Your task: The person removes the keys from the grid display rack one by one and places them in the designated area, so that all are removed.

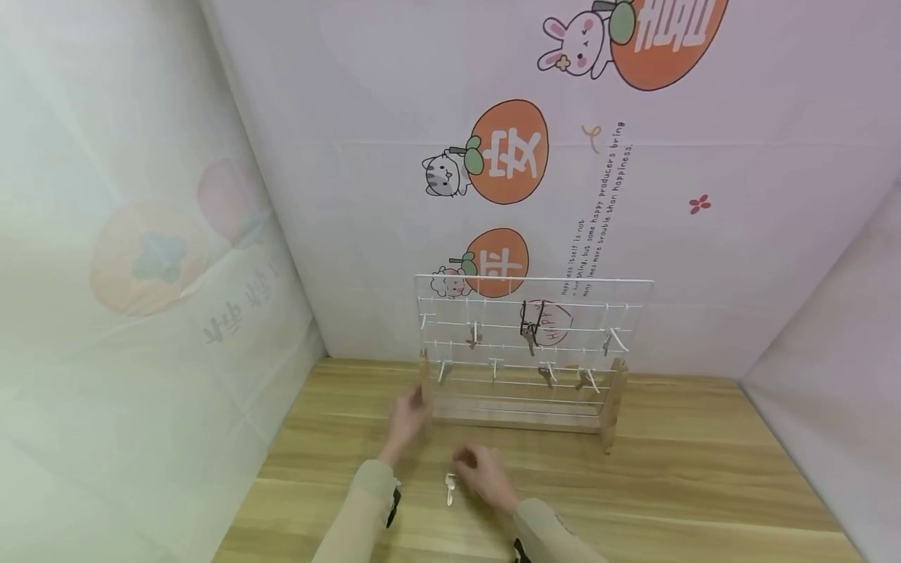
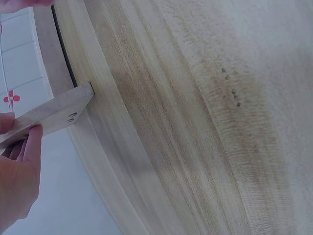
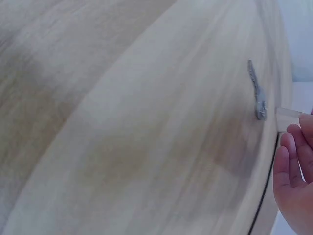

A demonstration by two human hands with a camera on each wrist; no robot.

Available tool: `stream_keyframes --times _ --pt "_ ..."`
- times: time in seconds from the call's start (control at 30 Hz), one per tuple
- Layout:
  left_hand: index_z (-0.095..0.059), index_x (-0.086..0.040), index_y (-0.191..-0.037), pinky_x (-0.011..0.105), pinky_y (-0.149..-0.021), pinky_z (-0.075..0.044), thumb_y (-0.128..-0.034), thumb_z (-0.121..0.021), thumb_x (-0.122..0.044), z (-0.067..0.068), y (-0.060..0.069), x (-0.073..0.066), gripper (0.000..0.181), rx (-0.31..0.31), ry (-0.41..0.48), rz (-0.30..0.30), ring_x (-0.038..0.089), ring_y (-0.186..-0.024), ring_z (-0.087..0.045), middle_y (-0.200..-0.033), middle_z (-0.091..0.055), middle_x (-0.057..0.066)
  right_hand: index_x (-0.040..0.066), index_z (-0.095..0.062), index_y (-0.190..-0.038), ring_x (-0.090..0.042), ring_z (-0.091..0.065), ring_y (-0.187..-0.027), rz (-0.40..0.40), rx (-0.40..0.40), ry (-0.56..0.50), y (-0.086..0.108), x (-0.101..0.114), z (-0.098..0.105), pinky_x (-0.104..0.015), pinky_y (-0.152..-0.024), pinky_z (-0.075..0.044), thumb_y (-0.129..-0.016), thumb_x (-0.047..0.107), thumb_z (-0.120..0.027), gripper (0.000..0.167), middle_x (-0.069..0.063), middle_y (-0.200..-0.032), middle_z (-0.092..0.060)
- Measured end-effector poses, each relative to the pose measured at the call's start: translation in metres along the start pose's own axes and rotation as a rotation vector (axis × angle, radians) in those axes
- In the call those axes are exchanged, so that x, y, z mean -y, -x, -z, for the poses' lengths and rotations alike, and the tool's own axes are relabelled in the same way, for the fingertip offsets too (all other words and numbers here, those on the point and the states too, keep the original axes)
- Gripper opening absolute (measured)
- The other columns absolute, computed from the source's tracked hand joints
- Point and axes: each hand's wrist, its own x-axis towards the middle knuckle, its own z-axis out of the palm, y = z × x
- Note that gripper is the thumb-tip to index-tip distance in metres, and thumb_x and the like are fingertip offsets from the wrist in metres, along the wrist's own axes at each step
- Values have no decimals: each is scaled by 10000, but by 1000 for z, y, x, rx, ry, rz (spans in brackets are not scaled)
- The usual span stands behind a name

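In the head view a white wire grid rack (image 1: 535, 279) stands on wooden supports, with several keys hanging from its hooks. My left hand (image 1: 408, 418) grips the rack's left wooden side post (image 2: 63, 108); in the left wrist view the thumb lies on one face and the fingers on the other. A silver key (image 1: 450, 488) lies flat on the wooden table (image 1: 676, 485). Just to its right, my right hand (image 1: 487, 473) hovers with loosely bent fingers, apart from the key. The right wrist view cuts off part of this hand (image 3: 296, 181), and nothing shows in it.
One rack hook (image 1: 531, 317) is black, while the others are white. Behind the rack hangs a white printed cloth (image 1: 380, 234), and more white cloth encloses the left (image 1: 141, 375) and right sides. A wooden base bar (image 1: 521, 414) runs along the rack's bottom.
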Motion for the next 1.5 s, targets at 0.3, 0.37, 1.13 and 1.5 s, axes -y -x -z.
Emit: stream_keyframes --times 0.3,0.37,1.13,1.5 --pt "-551 84 -1318 509 -947 -589 -892 -668 -17 1 2 1 453 6 3 25 426 -1101 -662 -1214 -664 294 6 -683 -996 -186 -699 -841 46 -78 1 -3 15 17 -208 -747 -609 -901 75 -664 120 -110 -943 -739" --pt "-549 90 -1316 504 -942 -592 -890 -664 -13 1 2 1 453 8 -9 17 425 -1100 -662 -1212 -664 296 1 -679 -986 -196 -701 -843 85 -108 0 -5 20 22 -220 -755 -616 -895 58 -667 108 -112 -940 -736" --pt "-505 138 -1333 530 -1013 -546 -916 -614 25 5 5 -2 446 68 101 15 470 -1178 -612 -1267 -611 345 36 -696 -1009 -203 -711 -857 175 -363 -63 -34 90 86 -225 -814 -620 -862 30 -722 149 -99 -965 -753" --pt "-502 132 -1338 515 -1009 -551 -918 -605 30 3 3 -3 444 67 101 27 467 -1185 -611 -1276 -608 340 -11 -677 -1010 -237 -701 -864 220 -561 -53 -58 109 107 -229 -794 -622 -890 40 -704 133 -134 -975 -737"
